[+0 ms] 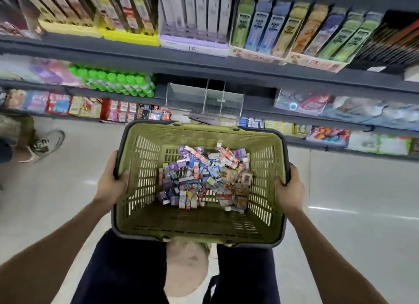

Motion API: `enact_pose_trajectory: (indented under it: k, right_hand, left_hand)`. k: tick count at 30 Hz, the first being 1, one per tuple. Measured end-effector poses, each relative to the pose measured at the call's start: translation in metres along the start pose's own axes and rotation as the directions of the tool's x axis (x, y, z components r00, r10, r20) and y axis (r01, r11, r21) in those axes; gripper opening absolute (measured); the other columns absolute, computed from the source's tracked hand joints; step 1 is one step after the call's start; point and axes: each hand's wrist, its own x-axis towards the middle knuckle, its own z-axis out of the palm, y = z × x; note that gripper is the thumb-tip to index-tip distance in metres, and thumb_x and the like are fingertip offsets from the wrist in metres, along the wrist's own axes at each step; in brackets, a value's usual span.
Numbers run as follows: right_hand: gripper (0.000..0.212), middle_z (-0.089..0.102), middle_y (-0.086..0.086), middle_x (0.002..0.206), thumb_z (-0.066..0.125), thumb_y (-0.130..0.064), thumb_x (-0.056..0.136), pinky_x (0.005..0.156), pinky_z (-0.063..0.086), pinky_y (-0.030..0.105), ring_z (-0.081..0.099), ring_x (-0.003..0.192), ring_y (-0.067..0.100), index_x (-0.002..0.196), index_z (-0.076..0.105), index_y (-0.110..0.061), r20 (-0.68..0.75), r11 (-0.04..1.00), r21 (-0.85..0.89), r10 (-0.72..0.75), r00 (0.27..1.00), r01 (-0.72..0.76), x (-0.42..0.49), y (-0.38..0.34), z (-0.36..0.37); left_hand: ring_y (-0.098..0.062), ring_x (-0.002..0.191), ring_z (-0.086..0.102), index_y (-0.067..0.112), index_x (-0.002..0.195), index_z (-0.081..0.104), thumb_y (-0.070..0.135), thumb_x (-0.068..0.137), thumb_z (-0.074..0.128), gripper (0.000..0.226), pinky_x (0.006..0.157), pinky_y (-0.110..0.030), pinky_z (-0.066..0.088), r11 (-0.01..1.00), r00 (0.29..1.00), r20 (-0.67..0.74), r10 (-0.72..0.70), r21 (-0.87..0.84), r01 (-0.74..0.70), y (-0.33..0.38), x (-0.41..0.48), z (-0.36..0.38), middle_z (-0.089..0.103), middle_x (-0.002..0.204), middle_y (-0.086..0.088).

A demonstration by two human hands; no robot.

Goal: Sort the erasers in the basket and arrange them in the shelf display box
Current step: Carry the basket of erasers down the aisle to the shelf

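An olive-green plastic basket (140, 190) with a dark rim hangs in front of me above the floor. A heap of several small wrapped erasers (201, 179) in purple, blue, red, white and brown lies on its bottom. My left hand (112, 182) grips the left rim, thumb inside the wall. My right hand (288, 188) grips the right rim. Beyond the basket, a clear acrylic display box (204, 99) with dividers stands on a middle shelf and looks empty.
Dark shelves (204, 61) hold boxed pens above, green-capped glue sticks (118, 81) at left and packaged stationery on the lower rows. Another person's shoe (45, 142) stands on the pale floor at far left. My legs are below the basket.
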Motion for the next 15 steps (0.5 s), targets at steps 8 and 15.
enact_pose_trajectory:
  k: [8, 15]
  right_hand:
    - [0.043, 0.065, 0.010, 0.104, 0.059, -0.017, 0.088, 0.075, 0.046, 0.038, 0.059, 0.091, 0.034, 0.128, 0.045, -0.021, -0.028, 1.000, -0.006, 0.020, 0.999, -0.020, 0.034, 0.059, 0.117]
    - [0.045, 0.062, 0.003, 0.101, 0.057, -0.012, 0.087, 0.076, 0.048, 0.035, 0.056, 0.085, 0.025, 0.130, 0.044, -0.019, 0.007, 1.000, -0.005, 0.029, 1.000, -0.029, 0.077, 0.118, 0.205]
  left_hand:
    - [-0.029, 0.099, 0.059, 0.028, 0.133, 0.039, 0.002, 0.090, 0.050, 0.051, 0.089, -0.048, 0.048, 0.998, 0.999, 0.035, 0.012, 0.057, -0.014, -0.109, 0.083, 0.044, 0.060, 0.113, -0.005]
    - [-0.029, 0.098, 0.059, 0.029, 0.132, 0.040, 0.003, 0.090, 0.049, 0.050, 0.087, -0.044, 0.047, 0.998, 0.999, 0.030, 0.014, 0.056, -0.016, -0.186, 0.135, 0.103, 0.060, 0.113, -0.003]
